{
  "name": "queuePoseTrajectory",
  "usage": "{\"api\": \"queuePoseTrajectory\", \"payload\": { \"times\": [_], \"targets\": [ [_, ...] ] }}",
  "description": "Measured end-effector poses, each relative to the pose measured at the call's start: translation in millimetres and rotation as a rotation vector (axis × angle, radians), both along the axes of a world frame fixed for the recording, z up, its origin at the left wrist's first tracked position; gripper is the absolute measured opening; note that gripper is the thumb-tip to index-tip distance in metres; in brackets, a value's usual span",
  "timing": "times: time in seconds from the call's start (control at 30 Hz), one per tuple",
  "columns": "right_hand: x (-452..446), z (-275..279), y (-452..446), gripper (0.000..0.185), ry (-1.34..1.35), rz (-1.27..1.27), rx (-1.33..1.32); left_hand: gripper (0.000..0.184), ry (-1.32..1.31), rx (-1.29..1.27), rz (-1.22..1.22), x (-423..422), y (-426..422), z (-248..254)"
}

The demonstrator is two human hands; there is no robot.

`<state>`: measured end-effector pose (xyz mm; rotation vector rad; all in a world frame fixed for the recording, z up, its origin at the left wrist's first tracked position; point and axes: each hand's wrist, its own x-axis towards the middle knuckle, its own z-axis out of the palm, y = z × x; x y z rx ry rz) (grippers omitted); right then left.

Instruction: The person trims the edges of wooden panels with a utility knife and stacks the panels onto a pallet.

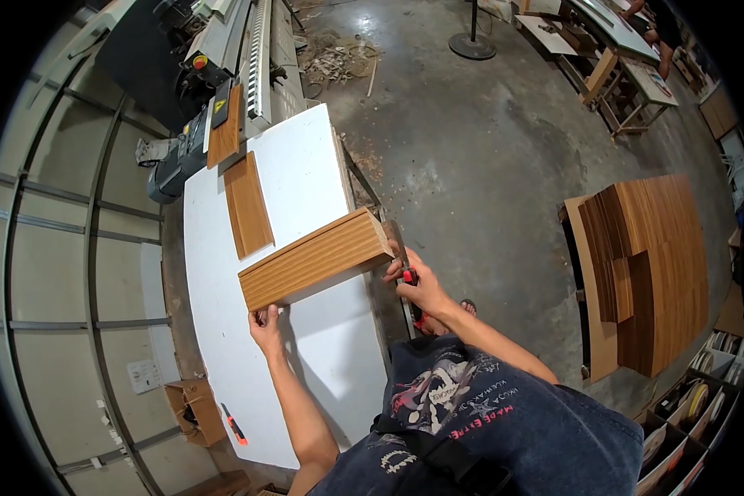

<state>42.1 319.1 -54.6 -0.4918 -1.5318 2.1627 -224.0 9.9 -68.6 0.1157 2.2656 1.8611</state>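
A wood-grain panel point(314, 258) is tilted over the white tabletop point(248, 376). My left hand point(266, 328) grips its near left corner, fingers closed at the lower edge. At the panel's right end, my right hand point(422, 287) is closed around a hand tool point(410, 277) with a red and black handle. A flat, dull brownish length runs up from that handle beside the panel's end; its exact kind is unclear. Another wood-grain panel point(248, 205) lies flat on the table beyond. An orange and black cutter point(235, 425) rests near the left table edge.
A machine point(211, 58) with a further wood-grain panel point(225, 128) adjoins the table's far end. Stacked wood-grain panels point(665, 264) stand on the right. Shelves with rolls point(694, 405) are at lower right. Another person's arm point(664, 58) shows by a far workbench point(608, 25).
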Motion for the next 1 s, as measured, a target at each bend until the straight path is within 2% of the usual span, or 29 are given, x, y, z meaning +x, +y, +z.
{"api": "queuePoseTrajectory", "payload": {
  "times": [0.03,0.13,0.23,0.3,0.33,0.37,0.53,0.63,0.73,0.83,0.87,0.97,1.0],
  "targets": [
    [1.6,-4.5,1.3,0.03,0.004,-0.006,-0.021,0.068,-0.036,-0.017,-0.016,-3.2,-5.1,-2.4],
    [17.9,-4.9,11.3,0.031,-0.019,-0.073,-0.161,0.079,0.214,-0.237,0.187,19.0,10.9,43.0],
    [43.1,-12.0,23.3,0.03,-0.09,-0.203,-0.294,0.087,0.552,-0.45,0.0,42.1,47.9,98.8],
    [62.1,-27.8,29.6,0.024,-0.298,-0.298,-0.343,0.104,0.565,-0.449,-0.297,57.5,91.6,125.3],
    [68.3,-31.7,28.9,0.021,-0.388,-0.392,-0.453,0.11,0.69,-0.571,-0.453,61.0,115.0,132.2],
    [80.3,-50.0,31.4,0.022,-0.526,-0.408,-0.441,0.116,0.814,-0.692,-0.614,63.9,138.4,136.0],
    [150.5,-116.3,21.7,0.019,-0.622,-0.398,-0.572,0.132,0.966,-0.866,-0.939,74.3,215.4,124.9],
    [179.2,-75.9,12.1,0.015,-0.648,-0.451,-0.712,0.142,1.017,-0.921,-0.959,69.4,227.3,114.3],
    [206.4,-92.0,0.8,0.014,-0.601,-0.531,-0.789,0.146,0.989,-0.991,-0.949,66.8,230.0,106.9],
    [224.8,-95.3,-8.0,0.015,-0.535,-0.518,-0.838,0.139,0.919,-1.047,-0.991,66.8,231.1,105.7],
    [227.8,-96.9,-9.2,0.015,-0.52,-0.522,-0.847,0.129,1.023,-0.989,-0.958,66.5,230.4,101.9],
    [235.3,-95.1,-10.7,0.018,-0.455,-0.491,-0.869,0.12,0.981,-0.939,-0.948,60.7,232.5,98.1],
    [237.7,-92.8,-7.6,0.02,-0.416,-0.453,-0.872,0.111,1.057,-0.877,-0.924,60.9,233.0,96.5]
  ]
}}
